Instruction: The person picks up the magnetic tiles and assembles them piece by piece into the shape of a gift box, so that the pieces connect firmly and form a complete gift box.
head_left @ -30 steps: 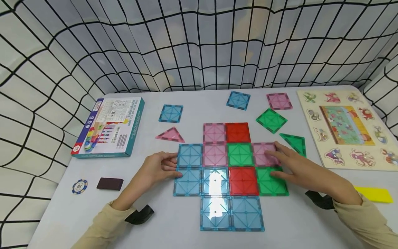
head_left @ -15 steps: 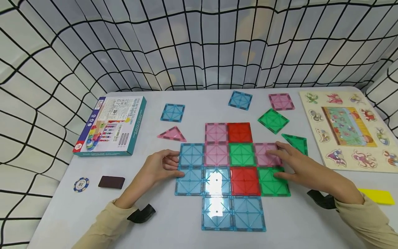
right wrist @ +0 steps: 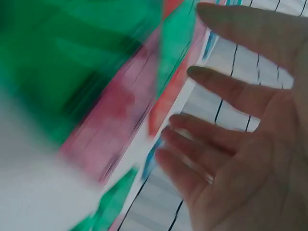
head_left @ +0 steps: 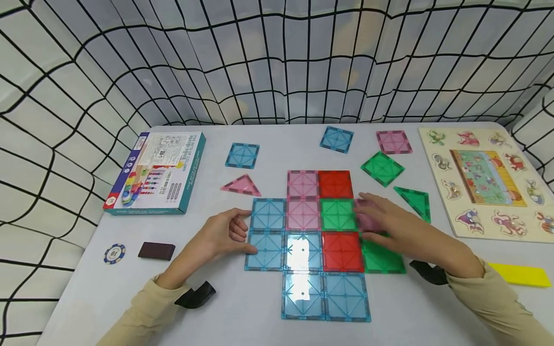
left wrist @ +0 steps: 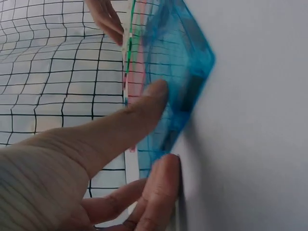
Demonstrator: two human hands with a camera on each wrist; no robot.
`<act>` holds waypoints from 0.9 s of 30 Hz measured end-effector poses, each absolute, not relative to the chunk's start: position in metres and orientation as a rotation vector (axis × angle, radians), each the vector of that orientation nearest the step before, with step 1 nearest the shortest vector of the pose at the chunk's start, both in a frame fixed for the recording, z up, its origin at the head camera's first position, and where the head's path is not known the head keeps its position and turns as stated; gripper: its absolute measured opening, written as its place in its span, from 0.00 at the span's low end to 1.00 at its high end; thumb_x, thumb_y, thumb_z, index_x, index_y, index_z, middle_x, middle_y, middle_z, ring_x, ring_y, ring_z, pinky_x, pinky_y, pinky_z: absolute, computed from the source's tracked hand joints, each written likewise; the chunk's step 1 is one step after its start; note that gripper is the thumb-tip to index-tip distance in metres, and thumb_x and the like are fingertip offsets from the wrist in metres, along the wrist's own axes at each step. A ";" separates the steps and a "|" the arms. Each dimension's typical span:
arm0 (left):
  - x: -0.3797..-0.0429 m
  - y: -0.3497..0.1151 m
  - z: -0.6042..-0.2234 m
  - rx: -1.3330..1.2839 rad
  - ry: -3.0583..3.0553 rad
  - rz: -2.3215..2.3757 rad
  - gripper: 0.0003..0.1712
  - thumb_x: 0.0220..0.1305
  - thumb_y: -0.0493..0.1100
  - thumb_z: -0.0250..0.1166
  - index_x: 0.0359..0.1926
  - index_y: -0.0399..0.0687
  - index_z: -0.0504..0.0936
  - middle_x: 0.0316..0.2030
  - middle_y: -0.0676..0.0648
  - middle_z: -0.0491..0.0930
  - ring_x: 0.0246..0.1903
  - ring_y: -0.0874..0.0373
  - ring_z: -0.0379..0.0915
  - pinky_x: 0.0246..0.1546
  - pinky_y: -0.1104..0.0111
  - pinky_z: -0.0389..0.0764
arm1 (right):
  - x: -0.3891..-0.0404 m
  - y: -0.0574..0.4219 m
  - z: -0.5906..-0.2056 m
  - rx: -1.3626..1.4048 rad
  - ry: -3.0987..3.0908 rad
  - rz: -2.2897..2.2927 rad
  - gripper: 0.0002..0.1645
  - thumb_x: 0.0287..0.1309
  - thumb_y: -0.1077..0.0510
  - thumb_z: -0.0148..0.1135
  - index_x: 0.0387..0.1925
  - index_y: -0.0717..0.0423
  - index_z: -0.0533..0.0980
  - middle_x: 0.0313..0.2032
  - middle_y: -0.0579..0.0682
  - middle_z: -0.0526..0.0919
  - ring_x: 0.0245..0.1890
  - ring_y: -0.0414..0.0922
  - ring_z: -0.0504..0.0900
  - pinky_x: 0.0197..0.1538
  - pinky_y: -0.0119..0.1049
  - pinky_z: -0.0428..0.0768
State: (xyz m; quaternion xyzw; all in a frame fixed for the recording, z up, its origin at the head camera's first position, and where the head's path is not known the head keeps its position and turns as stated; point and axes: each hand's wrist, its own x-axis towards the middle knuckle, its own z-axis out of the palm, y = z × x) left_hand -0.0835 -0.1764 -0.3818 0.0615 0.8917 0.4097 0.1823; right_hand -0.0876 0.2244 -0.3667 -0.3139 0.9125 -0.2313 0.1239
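Black netting (head_left: 294, 57) stands behind a white table (head_left: 242, 307) in the head view. Tile layout mid-table, flat: blue, pink, red, green squares edge to edge, two-wide top and bottom rows, four-wide middle rows. Left hand (head_left: 220, 234) at its left side: thumb on the lower blue tile (head_left: 271, 258), fingers curled by the edge of the upper blue tile (head_left: 269, 215); gripping or just touching, can't tell. Right hand (head_left: 396, 226) spread over the right-end pink tile (head_left: 368, 222) and green tile (head_left: 385, 260), partly hiding both. Loose pieces lie beyond: pink triangle (head_left: 242, 184) at left, green triangle (head_left: 416, 204) at right. Box (head_left: 156, 175) left, puzzle board (head_left: 485, 216) right; poker chip (head_left: 114, 253) and dark block (head_left: 156, 251) near left forearm, yellow block (head_left: 521, 275) by right sleeve. Left wrist view: thumb lies across a blue tile near its corner, fingers bent just below, corner blurred; other hand in background. Right wrist view: palm visible, fingers and thumb apart, nothing held; green and pink tiles alongside, blurred, contact unclear.
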 end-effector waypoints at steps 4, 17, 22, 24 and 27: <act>-0.077 -0.176 -0.376 0.140 2.578 1.096 0.30 0.60 0.39 0.79 0.60 0.29 0.81 0.38 0.45 0.80 0.35 0.56 0.77 0.36 0.68 0.82 | -0.088 0.184 -0.363 -1.105 2.569 -0.575 0.36 0.70 0.50 0.68 0.74 0.56 0.71 0.78 0.60 0.61 0.72 0.62 0.69 0.65 0.60 0.77; -0.068 -0.188 -0.366 -0.034 2.179 1.418 0.29 0.80 0.51 0.54 0.67 0.32 0.78 0.68 0.34 0.71 0.59 0.45 0.74 0.61 0.52 0.73 | -0.083 0.137 -0.373 -1.300 2.434 -0.449 0.40 0.73 0.52 0.65 0.78 0.61 0.63 0.79 0.61 0.58 0.76 0.58 0.65 0.70 0.52 0.73; -0.076 -0.197 -0.365 -0.039 1.967 1.617 0.29 0.82 0.47 0.50 0.68 0.26 0.73 0.67 0.34 0.75 0.63 0.47 0.73 0.60 0.67 0.76 | -0.083 0.137 -0.375 -1.287 2.418 -0.471 0.41 0.74 0.51 0.64 0.79 0.61 0.61 0.80 0.61 0.56 0.77 0.58 0.63 0.71 0.52 0.72; -0.079 -0.200 -0.365 -0.034 1.922 1.649 0.30 0.81 0.47 0.50 0.68 0.25 0.72 0.63 0.35 0.78 0.60 0.49 0.77 0.56 0.69 0.79 | -0.083 0.137 -0.376 -1.284 2.418 -0.480 0.41 0.74 0.51 0.64 0.79 0.61 0.61 0.80 0.61 0.56 0.77 0.59 0.62 0.71 0.53 0.71; -0.082 -0.203 -0.367 -0.031 1.883 1.670 0.30 0.81 0.47 0.52 0.68 0.23 0.72 0.58 0.38 0.83 0.55 0.53 0.82 0.56 0.70 0.81 | -0.083 0.138 -0.376 -1.284 2.420 -0.482 0.41 0.74 0.51 0.63 0.79 0.61 0.61 0.80 0.61 0.56 0.77 0.58 0.62 0.71 0.52 0.72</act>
